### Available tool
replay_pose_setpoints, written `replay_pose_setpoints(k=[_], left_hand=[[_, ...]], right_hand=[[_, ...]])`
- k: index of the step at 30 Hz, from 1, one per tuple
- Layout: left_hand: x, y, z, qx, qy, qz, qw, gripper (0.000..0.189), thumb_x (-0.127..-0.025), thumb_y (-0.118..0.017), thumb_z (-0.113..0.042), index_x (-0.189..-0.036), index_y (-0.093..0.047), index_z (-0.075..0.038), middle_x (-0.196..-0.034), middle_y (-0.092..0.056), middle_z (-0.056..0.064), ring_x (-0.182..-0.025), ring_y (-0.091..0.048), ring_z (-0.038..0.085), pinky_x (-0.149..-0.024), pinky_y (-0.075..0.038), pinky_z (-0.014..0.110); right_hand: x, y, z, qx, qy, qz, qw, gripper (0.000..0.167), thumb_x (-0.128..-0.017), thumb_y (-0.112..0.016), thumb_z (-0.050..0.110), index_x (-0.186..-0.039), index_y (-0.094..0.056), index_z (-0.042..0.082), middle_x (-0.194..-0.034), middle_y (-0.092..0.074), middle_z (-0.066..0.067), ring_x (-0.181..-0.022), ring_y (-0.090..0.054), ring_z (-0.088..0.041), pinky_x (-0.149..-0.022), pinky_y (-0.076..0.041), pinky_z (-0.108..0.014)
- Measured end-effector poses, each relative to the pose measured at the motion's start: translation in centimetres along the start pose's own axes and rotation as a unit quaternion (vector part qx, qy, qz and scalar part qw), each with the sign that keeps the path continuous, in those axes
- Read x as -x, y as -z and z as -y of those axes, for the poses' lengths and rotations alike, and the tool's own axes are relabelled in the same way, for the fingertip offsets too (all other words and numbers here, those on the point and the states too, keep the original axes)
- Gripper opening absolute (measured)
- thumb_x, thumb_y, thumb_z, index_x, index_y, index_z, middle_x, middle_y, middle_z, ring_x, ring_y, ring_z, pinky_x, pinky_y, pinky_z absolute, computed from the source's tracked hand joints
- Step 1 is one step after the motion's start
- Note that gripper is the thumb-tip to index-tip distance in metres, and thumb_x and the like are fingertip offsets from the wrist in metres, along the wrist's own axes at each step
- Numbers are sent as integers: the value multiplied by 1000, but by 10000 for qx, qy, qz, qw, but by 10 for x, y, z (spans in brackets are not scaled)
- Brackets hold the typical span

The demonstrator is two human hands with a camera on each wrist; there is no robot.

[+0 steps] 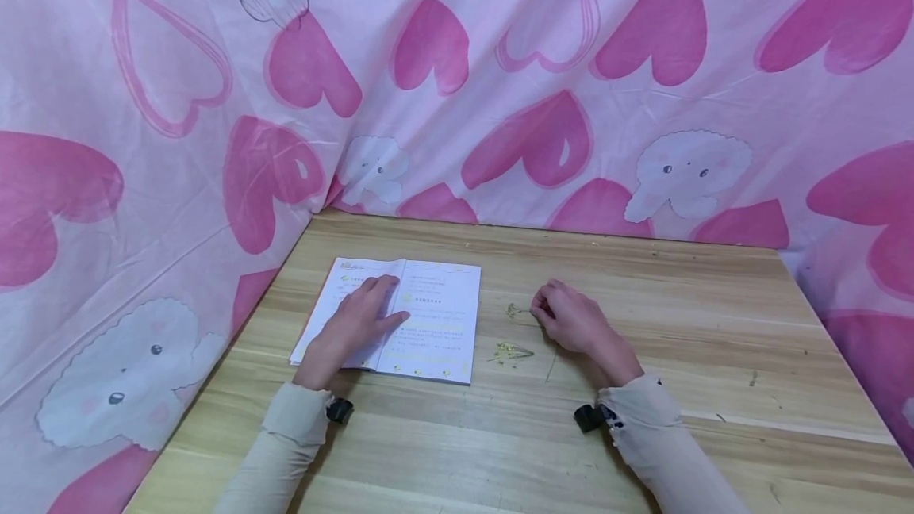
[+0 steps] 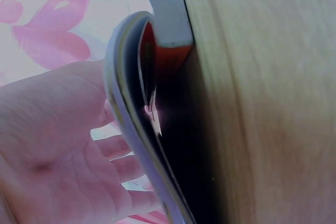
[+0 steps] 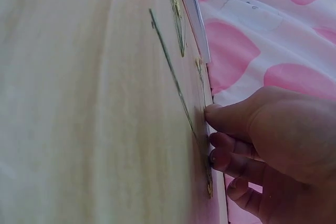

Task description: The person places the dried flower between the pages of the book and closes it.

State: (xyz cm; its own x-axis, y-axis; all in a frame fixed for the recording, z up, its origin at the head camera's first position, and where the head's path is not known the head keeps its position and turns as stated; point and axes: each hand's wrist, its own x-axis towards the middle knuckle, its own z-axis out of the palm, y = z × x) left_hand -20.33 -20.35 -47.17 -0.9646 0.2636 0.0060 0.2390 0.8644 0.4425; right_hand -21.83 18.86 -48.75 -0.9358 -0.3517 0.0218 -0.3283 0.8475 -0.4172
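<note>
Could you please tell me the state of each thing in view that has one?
White printed paper book: open, pages showing.
Bare left hand: fingers spread, resting on the pages.
Bare right hand: pinching a stem.
Small dried yellowish sprig: stem pinched.
Yellow-green sprig bunch: lying untouched.
Long thin green stem: lying nearly straight.
Wood-grain table: dotted with small bits.
Pink-and-white heart-print fabric: hanging, wrinkled.

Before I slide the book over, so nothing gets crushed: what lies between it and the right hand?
The head view shows a small flower between the book and the right hand; a flower bunch lies lower in the picture.
</note>
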Motion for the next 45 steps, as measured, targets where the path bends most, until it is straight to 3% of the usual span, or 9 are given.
replay_pose_setpoints(k=[15, 22, 37, 45], left_hand=[[0, 0, -1, 40, 177, 101, 9998, 65, -101, -78, -34, -155, -50, -9, -146, -61, 22, -129, -63, 42, -112, -50, 61], [-1, 0, 1, 33, 176, 102, 9998, 66, -101, -78, -33, -156, -50, -9, -145, -61, 21, -129, -63, 41, -113, -51, 60], [-1, -1, 4, 177, -68, -37, 9998, 62, -99, -80, -29, -150, -54, -5, -141, -64, 23, -127, -64, 42, -110, -52, 62], [-3, -2, 4, 175, -30, 5, 9998, 64, -99, -81, -31, -151, -54, -6, -141, -64, 22, -123, -64, 40, -109, -53, 60]], right_hand=[[1, -7, 0, 82, 218, -231, 9995, 6, -107, -66, 19, -107, -69, 13, -105, -64, -1, -90, -60, -17, -77, -55, -41], [-3, -10, 13, -75, 274, -327, 9991, 6, -108, -65, 20, -107, -67, 14, -107, -63, -2, -91, -62, -18, -78, -56, -43], [-17, -24, 48, -22, 454, -436, 9980, 10, -108, -63, 23, -110, -67, 14, -107, -63, 0, -87, -59, -13, -75, -55, -35], [-22, -29, 59, -37, 439, -435, 9981, 8, -106, -62, 22, -107, -68, 15, -104, -62, 1, -85, -58, -13, -70, -52, -33]])
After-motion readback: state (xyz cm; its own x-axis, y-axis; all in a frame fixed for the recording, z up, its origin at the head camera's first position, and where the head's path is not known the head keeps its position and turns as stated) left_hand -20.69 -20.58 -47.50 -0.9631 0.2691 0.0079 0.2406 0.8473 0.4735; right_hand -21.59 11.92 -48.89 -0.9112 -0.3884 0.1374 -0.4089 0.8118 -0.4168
